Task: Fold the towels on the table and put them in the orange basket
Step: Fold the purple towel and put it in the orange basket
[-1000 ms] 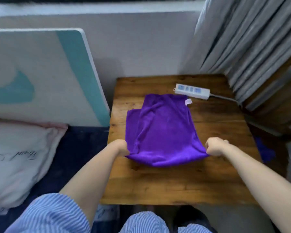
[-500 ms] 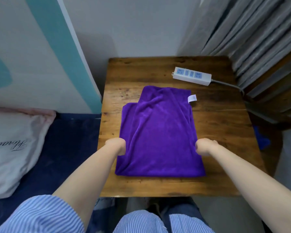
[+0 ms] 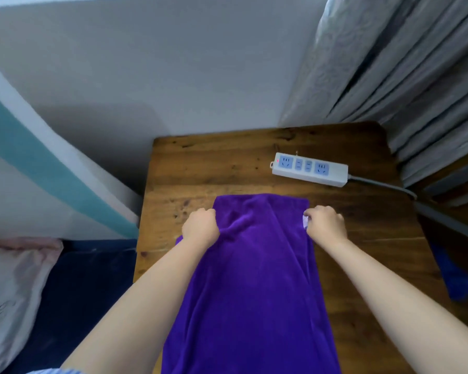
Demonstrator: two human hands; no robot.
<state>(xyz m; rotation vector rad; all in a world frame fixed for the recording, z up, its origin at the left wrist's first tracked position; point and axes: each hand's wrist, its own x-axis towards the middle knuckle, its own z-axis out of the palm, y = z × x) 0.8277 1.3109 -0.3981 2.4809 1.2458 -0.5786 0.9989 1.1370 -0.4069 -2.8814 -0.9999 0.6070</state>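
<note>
A purple towel (image 3: 254, 279) lies lengthwise on the wooden table (image 3: 227, 163), running from mid-table down past the frame's bottom edge. My left hand (image 3: 200, 226) grips the towel's far left corner. My right hand (image 3: 326, 225) pinches the far right corner, beside the towel's small white label. Both fists rest close to the tabletop. No orange basket is in view.
A white power strip (image 3: 310, 169) with its grey cable lies at the table's far right. Grey curtains (image 3: 403, 63) hang right of it. A white and teal board (image 3: 38, 168) leans at the left, above a pillow (image 3: 8, 292). Something blue (image 3: 457, 279) lies beyond the table's right edge.
Both hands left the towel's near sides and moved forward to its far corners, where they now grip. The view has tilted so the towel stretches closer to me.
</note>
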